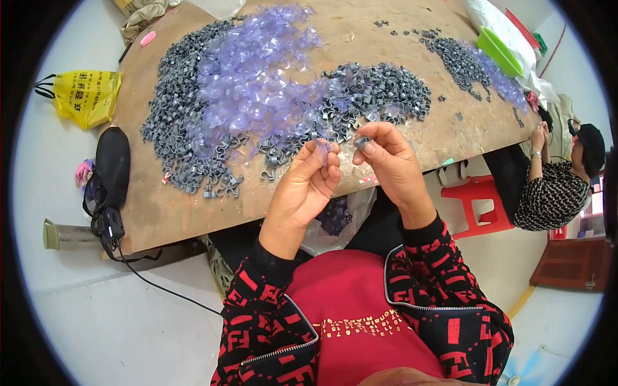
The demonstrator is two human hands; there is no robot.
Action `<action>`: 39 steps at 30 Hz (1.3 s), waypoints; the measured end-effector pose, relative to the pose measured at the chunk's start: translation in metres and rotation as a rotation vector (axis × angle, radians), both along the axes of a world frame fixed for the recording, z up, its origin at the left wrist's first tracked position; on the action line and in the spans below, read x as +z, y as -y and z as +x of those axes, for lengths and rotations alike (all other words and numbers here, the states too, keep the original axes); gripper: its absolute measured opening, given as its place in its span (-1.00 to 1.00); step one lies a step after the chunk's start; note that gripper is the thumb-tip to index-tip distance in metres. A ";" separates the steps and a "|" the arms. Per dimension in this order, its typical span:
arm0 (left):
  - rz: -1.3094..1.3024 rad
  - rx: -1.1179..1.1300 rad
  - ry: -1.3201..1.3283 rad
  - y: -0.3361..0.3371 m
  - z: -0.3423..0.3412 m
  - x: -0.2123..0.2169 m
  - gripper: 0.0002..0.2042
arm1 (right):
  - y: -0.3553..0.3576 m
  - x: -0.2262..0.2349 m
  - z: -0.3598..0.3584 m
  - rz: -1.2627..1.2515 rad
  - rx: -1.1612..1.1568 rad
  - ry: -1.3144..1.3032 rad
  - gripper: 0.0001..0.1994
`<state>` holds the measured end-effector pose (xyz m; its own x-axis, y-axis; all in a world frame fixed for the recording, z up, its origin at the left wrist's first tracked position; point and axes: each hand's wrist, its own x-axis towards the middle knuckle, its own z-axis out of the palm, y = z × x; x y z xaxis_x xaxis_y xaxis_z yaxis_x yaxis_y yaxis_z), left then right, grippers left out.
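Observation:
Between the thumb and fingers of my left hand [311,177] is a clear purple-tinted suction cup [322,150]. My right hand [390,164] pinches a small grey plastic clip [363,143] between thumb and forefinger. Both hands are held close together over the table's near edge, the two pieces a short gap apart. Beyond them lies a wide heap of clear suction cups [248,96], with grey clips [177,109] piled along its left side and more grey clips [380,90] to its right.
The brown table [174,222] spans the view. At its far right are another pile of grey clips [454,61] and a green basin [499,53]. A person [563,174] sits there by a red stool [476,199]. A yellow bag [89,96] and black case [112,164] are at left.

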<state>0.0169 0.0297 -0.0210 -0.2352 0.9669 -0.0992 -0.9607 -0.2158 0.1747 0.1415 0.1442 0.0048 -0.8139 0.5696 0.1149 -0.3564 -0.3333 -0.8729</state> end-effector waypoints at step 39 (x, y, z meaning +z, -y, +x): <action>-0.202 0.368 -1.085 0.012 0.009 0.012 -0.86 | 0.012 0.010 -0.009 0.890 -0.151 0.140 -0.79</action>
